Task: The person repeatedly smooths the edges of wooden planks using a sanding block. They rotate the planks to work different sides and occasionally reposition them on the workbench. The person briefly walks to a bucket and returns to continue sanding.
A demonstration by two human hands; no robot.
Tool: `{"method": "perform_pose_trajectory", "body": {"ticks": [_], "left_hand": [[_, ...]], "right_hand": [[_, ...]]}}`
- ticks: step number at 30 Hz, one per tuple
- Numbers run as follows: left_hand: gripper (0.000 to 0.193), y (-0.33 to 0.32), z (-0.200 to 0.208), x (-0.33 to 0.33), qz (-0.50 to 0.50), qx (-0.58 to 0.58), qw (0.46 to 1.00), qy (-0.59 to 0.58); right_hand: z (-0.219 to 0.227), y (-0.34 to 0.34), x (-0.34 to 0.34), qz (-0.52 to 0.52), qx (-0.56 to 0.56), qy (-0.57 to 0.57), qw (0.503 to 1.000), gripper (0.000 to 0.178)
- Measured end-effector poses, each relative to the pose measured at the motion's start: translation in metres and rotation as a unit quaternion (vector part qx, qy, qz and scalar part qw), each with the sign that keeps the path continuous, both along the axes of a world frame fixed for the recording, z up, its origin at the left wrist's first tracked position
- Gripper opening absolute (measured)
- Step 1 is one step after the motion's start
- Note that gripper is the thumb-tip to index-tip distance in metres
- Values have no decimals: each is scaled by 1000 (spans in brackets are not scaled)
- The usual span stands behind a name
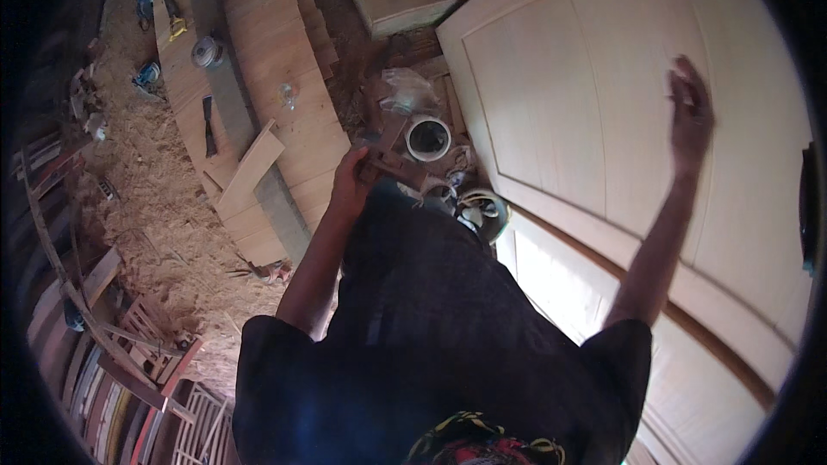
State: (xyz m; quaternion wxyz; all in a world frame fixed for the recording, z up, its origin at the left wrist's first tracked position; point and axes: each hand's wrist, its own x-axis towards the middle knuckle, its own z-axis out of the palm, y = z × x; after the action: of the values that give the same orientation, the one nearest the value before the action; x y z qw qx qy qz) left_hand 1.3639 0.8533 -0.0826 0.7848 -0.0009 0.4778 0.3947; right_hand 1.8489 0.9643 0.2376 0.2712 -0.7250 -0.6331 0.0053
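My left hand (348, 182) is closed around the end of a brown block-shaped tool (392, 165), beside my dark clothing. The tool's exact kind is hard to make out. Over on the right, my right hand (691, 112) is above or against a large pale wooden panel (551, 95) with a grooved, framed face. Its fingers are stretched out, slightly bent and a little blurred, with nothing in them. Whether it touches the panel I cannot tell.
Left of me a plank-topped bench (284, 52) carries a dark chisel-like tool (209, 127), a round tin (207, 52) and a loose wooden board (250, 168). A white-rimmed bucket (428, 139) stands ahead. Wood shavings (164, 198) cover the floor; stacked frames (146, 353) are lower left.
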Motion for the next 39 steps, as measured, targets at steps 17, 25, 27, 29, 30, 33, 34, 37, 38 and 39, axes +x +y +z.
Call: {"method": "perform_pose_trajectory", "body": {"ticks": [17,25,27,29,30,33,34,37,38,39], "left_hand": [[33,195,-41,-95,-82,-54,993,64],[27,217,-38,-86,-123,-105,982,102],[28,215,-46,-89,-129,-97,982,95],[28,212,-55,-90,-134,-84,983,90],[28,213,-57,-90,-136,-71,984,91],[27,227,-55,-92,-171,-45,981,84],[27,234,-52,-92,-187,-38,978,81],[28,254,-36,-88,-208,-37,973,97],[28,260,-28,-85,-209,-35,972,100],[29,267,-19,-81,-209,-34,972,102]], "right_hand": [[111,192,66,-111,136,-612,771,58],[86,196,53,-213,98,-608,759,62],[81,196,56,-191,125,-612,757,62],[74,201,52,-189,140,-615,753,61],[68,207,42,-200,142,-614,750,60],[61,218,33,-210,160,-615,743,58],[60,219,35,-210,168,-615,741,57],[63,212,57,-236,160,-630,722,69],[64,207,66,-240,155,-636,717,70],[66,204,74,-238,150,-641,714,65]]}}
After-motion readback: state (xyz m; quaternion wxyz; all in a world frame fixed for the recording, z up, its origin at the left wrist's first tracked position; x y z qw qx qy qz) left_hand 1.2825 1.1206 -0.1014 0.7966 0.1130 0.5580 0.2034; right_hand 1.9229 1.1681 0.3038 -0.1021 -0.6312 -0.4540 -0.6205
